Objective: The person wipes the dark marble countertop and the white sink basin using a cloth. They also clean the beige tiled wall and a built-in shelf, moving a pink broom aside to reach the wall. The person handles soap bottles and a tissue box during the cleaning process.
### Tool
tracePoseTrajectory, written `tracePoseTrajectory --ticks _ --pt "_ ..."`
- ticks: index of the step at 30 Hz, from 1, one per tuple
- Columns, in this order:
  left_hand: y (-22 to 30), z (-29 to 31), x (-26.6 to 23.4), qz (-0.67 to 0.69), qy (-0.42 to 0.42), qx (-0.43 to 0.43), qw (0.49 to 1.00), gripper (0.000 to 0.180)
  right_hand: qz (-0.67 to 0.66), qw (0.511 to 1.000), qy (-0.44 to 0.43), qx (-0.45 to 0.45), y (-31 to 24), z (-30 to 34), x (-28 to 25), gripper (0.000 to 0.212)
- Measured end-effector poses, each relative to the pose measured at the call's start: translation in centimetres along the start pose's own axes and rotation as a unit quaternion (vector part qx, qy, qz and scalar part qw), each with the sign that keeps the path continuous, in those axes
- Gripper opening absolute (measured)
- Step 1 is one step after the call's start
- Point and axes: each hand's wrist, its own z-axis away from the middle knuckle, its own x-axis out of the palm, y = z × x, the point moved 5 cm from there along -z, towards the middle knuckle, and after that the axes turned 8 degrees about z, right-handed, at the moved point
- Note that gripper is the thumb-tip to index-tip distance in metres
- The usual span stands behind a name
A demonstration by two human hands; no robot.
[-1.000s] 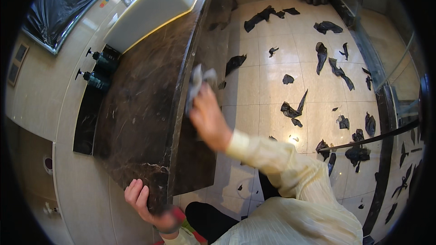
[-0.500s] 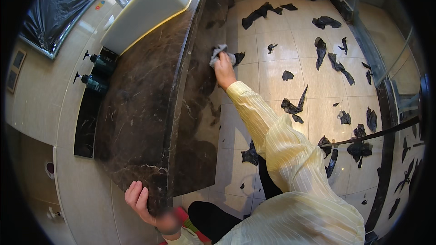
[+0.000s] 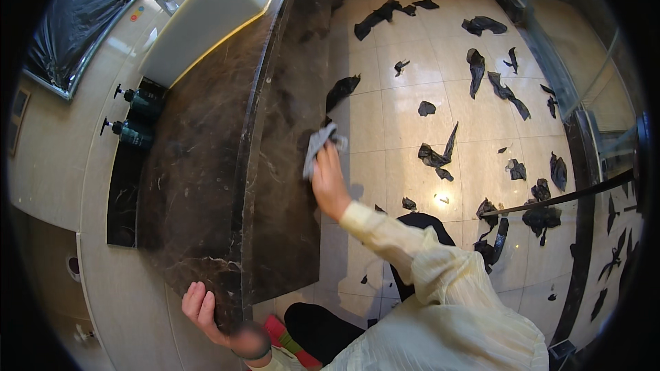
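A crumpled grey cloth (image 3: 318,145) is in my right hand (image 3: 331,182), its fingers closed on it. The cloth presses against the front panel (image 3: 285,192) of a dark brown marble counter (image 3: 199,165). At the counter's near end, my left hand (image 3: 206,312) rests on the edge with its fingers stretched out and close together, holding no loose object. My left wrist is blurred, and the thumb does not show clearly. Just beyond the cloth, a black scrap (image 3: 342,91) lies at the foot of the panel.
Two dark pump bottles (image 3: 142,101) stand along the counter's wall side, with a white basin (image 3: 213,10) farther off. Several black scraps (image 3: 509,95) are strewn over the beige tiles. Glass panels (image 3: 584,82) border the right. Something red and green (image 3: 292,343) lies beside my left wrist.
My right hand and the cloth have come toward me along the front panel, uncovering more of the black scrap behind them. My left hand keeps its place on the counter's end.
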Motion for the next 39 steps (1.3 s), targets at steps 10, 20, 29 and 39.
tracePoseTrajectory --ticks 10,20,29,39 --pt "0.0 0.2 -0.3 -0.031 -0.046 -0.001 0.998 0.049 -0.015 0.99 -0.032 -0.133 -10.3 2.4 -2.3 0.031" --pt "0.6 -0.2 0.2 0.008 -0.057 -0.001 0.998 0.044 -0.077 0.972 -0.115 -0.191 -14.6 5.4 -3.8 0.044" --pt "-0.2 0.5 0.2 -0.01 0.016 -0.044 0.999 0.049 -0.085 0.963 -0.15 -0.208 -16.4 10.3 -4.2 0.043" --pt "-0.1 0.5 0.4 -0.026 -0.038 -0.007 0.999 0.057 -0.042 0.988 -0.105 0.108 -5.2 9.7 -3.1 0.048"
